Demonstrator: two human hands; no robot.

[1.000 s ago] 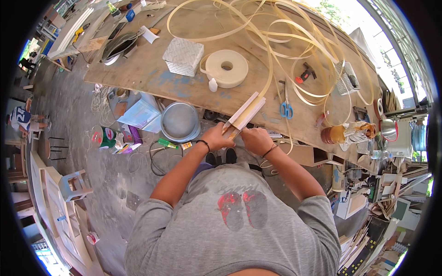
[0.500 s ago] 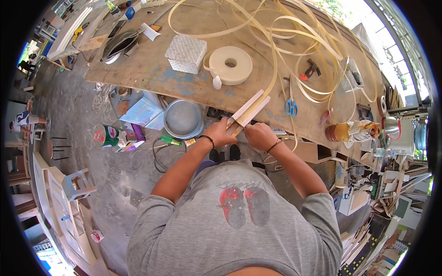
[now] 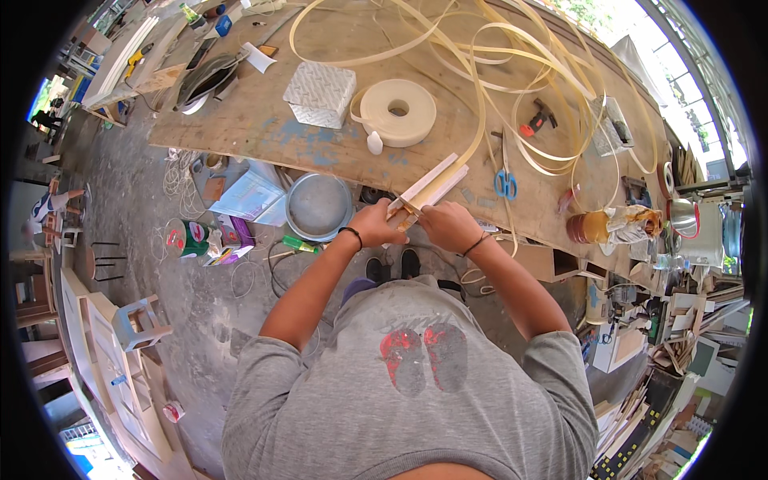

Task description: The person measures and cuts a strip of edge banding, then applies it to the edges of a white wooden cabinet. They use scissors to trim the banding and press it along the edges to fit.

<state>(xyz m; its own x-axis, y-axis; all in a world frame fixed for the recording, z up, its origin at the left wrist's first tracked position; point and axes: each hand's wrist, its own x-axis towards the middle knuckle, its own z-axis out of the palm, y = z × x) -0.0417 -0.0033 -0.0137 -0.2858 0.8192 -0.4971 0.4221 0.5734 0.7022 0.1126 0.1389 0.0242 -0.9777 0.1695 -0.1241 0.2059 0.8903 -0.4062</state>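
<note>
At the workbench's near edge lies a pale wooden block (image 3: 438, 182) with a groove, and a long cream banding strip (image 3: 481, 120) runs down into it. My left hand (image 3: 379, 222) is closed at the block's near left end. My right hand (image 3: 450, 226) is closed at its near right side. A thin, narrow stick (image 3: 407, 205) crosses the block's end between my two hands, its ends at my fingers. My fingertips are partly hidden, and I cannot make out the stick's exact kind. Blue-handled scissors (image 3: 505, 184) lie to the right.
On the workbench (image 3: 264, 132) stand a roll of banding (image 3: 398, 113), a small white bottle (image 3: 374, 143), a foil-patterned box (image 3: 319, 94) and a hammer (image 3: 538, 118). Loose loops of strip sprawl at the far right. A jar of amber liquid (image 3: 586, 227) stands near the right edge; below is a round tub (image 3: 318, 206).
My hands have come slightly closer together at the block's near end. The thin stick now shows crosswise between them. My left hand has turned, its fingers higher on the block.
</note>
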